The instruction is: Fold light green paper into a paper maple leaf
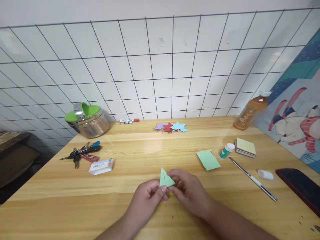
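A small folded piece of green paper [165, 180], triangular with a slit-like line near its middle, is held up between both hands above the table. My left hand [151, 196] pinches its lower edge with the thumb on the near side. On the paper's right side, the fingers and thumb of my right hand [188, 188] close around its edge and corner. To the right of my hands lies a stack of green paper squares [208, 160], with a sliver of another colour at its edge. At the back, purple, red and blue paper leaves [178, 127] overlap.
A glue stick [226, 151], a pad of coloured paper [245, 147], a utility knife [253, 180], a white cap [265, 174], a phone [302, 188] and a drink bottle [251, 111] stand or lie right. Left are a pot [88, 125], keys [80, 152], a small box [101, 166] and markers [128, 121].
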`<action>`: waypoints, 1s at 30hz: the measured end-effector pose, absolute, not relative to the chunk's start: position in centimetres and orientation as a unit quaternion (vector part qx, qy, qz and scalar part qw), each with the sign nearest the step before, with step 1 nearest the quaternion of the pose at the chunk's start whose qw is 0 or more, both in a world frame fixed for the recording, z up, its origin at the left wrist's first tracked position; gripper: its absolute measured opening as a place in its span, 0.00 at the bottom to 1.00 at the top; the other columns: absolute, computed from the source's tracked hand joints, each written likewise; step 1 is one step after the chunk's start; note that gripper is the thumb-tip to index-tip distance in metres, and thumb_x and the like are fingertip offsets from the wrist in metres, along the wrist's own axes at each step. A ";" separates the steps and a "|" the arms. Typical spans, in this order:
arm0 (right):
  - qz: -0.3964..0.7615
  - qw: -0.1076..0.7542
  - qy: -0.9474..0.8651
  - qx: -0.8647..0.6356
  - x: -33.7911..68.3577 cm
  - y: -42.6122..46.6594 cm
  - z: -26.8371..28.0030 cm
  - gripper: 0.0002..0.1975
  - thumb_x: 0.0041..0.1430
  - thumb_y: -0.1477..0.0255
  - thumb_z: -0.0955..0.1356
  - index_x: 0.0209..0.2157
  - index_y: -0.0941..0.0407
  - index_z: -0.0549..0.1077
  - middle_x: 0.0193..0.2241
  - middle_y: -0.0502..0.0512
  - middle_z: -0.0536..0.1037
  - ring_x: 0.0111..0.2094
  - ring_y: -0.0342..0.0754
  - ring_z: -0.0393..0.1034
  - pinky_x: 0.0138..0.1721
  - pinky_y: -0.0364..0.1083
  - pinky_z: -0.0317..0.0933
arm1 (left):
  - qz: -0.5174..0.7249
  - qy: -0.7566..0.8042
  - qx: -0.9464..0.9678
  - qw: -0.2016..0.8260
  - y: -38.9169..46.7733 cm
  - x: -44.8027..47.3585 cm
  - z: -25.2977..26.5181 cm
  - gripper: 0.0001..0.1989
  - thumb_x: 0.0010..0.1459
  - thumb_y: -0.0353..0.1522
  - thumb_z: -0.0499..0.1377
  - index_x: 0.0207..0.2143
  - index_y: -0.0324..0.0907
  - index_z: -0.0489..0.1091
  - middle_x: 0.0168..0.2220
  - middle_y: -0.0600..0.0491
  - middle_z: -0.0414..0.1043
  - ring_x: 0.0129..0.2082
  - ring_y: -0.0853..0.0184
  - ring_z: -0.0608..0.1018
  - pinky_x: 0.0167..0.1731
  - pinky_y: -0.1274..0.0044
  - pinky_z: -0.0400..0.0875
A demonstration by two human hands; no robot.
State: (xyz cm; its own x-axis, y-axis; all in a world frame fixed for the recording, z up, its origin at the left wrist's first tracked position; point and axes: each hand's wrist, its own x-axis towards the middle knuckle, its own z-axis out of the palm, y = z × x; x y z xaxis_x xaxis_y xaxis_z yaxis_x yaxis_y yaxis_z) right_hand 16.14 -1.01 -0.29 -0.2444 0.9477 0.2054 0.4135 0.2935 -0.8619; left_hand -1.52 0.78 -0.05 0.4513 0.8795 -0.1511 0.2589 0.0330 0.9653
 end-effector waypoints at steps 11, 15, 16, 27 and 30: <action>0.375 0.352 -0.696 -0.501 15.6 -1.5 0.4 0.13 0.51 0.72 0.66 0.41 0.52 0.64 0.30 0.50 0.74 0.28 0.44 0.68 0.30 0.42 0.59 | 0.284 0.421 0.646 0.569 0.5 -1.4 0.1 0.15 0.55 0.40 0.53 0.28 0.37 0.71 0.26 0.52 0.70 0.30 0.66 0.70 0.32 0.78 0.65; 0.403 0.370 -0.665 -0.508 15.6 -1.0 -0.8 0.08 0.51 0.75 0.65 0.35 0.53 0.65 0.25 0.47 0.72 0.25 0.42 0.66 0.26 0.40 0.57 | 0.281 0.406 0.661 0.565 0.5 -1.4 0.3 0.15 0.56 0.39 0.52 0.32 0.38 0.72 0.29 0.51 0.72 0.32 0.66 0.71 0.34 0.78 0.65; 0.405 0.373 -0.662 -0.509 15.7 -0.8 -1.0 0.06 0.51 0.76 0.65 0.33 0.54 0.65 0.24 0.47 0.71 0.25 0.42 0.65 0.26 0.40 0.57 | 0.282 0.399 0.665 0.565 0.5 -1.4 0.4 0.15 0.57 0.39 0.52 0.33 0.39 0.73 0.30 0.51 0.72 0.32 0.66 0.71 0.34 0.78 0.64; 0.330 0.370 -0.739 -0.455 16.2 -1.1 0.0 0.05 0.51 0.78 0.63 0.28 0.54 0.69 0.25 0.49 0.69 0.27 0.42 0.63 0.28 0.41 0.55 | 0.287 0.443 0.600 0.601 1.0 -1.5 0.9 0.19 0.56 0.43 0.50 0.25 0.37 0.70 0.23 0.52 0.69 0.25 0.69 0.69 0.27 0.80 0.63; 0.350 0.358 -0.703 -0.506 16.0 -1.0 -0.4 0.05 0.49 0.74 0.67 0.28 0.54 0.65 0.23 0.47 0.69 0.24 0.41 0.62 0.25 0.40 0.55 | 0.279 0.436 0.620 0.590 0.9 -1.5 0.7 0.19 0.57 0.42 0.50 0.25 0.37 0.70 0.23 0.52 0.68 0.25 0.69 0.68 0.27 0.80 0.63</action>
